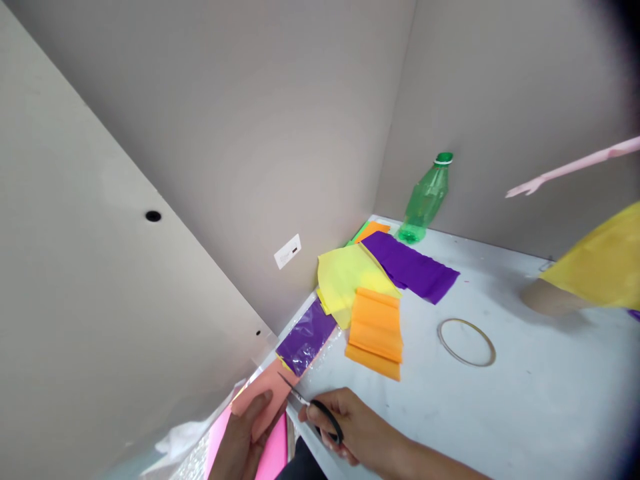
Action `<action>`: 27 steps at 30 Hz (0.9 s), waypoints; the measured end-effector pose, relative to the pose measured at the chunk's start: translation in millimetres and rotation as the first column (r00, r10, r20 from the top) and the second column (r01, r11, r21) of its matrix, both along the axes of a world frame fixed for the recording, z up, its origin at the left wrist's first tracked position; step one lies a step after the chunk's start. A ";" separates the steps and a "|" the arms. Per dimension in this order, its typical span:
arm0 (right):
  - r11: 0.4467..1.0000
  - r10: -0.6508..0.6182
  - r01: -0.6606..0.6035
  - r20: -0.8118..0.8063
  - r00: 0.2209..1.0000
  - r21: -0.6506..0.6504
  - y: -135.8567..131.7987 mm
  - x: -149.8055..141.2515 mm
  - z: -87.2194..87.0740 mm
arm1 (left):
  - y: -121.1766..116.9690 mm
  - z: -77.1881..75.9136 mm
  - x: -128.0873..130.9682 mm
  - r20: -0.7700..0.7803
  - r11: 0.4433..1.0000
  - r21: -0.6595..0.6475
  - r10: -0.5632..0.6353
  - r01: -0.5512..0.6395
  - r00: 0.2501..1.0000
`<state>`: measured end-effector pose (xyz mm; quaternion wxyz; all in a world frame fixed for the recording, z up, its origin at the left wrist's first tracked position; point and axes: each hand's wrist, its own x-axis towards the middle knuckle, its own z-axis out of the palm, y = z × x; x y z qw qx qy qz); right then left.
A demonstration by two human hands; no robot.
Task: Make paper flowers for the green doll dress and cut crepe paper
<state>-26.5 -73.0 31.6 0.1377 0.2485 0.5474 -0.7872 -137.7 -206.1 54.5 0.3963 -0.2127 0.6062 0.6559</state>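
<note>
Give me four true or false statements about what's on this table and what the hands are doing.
1. The green bottle stands in the far corner of the table. True.
2. The right hand holds scissors. True.
3. The left hand holds the bottle. False: it holds peach paper.
4. The ring lies on the orange paper. False: it lies apart from the paper, directly on the table.
</note>
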 end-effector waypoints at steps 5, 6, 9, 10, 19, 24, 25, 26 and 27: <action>1.000 0.012 -0.012 0.020 1.000 -0.019 2.2 -0.2 -5.9 | 2.9 5.5 3.4 0.013 0.992 0.127 -0.006 0.004 1.000; 0.999 0.024 -0.024 0.016 1.000 -0.029 2.9 0.0 -6.4 | 2.9 6.0 3.6 0.015 0.992 0.124 -0.013 0.011 1.000; 0.997 0.055 -0.054 0.020 0.998 -0.053 4.6 0.0 -6.3 | 2.3 6.0 3.5 0.011 0.993 0.111 -0.032 0.030 0.999; 0.996 0.062 -0.060 0.019 0.998 -0.064 5.0 -0.6 -6.0 | 2.0 5.6 3.2 0.013 0.994 0.107 -0.034 0.032 0.999; 0.992 0.101 -0.100 0.012 0.995 -0.081 9.6 -13.0 1.3 | -5.4 -9.4 -6.0 0.084 0.997 0.075 0.004 -0.010 0.996; 0.996 0.065 -0.066 -0.016 0.998 -0.061 5.3 -16.4 -7.0 | -6.4 -9.5 -7.0 0.091 0.998 0.057 0.021 -0.027 0.996; 0.997 0.051 -0.051 -0.017 0.999 -0.058 3.9 -16.3 -8.6 | -6.2 -8.9 -6.8 0.091 0.998 0.052 0.024 -0.029 0.996; 0.998 0.037 -0.038 -0.024 0.999 -0.052 2.7 -16.0 -9.7 | -6.0 -8.6 -6.5 0.092 0.998 0.046 0.027 -0.032 0.995; 0.999 0.024 -0.026 -0.035 0.999 -0.044 1.6 -15.4 -10.2 | -5.8 -8.7 -6.3 0.091 0.999 0.040 0.031 -0.034 0.995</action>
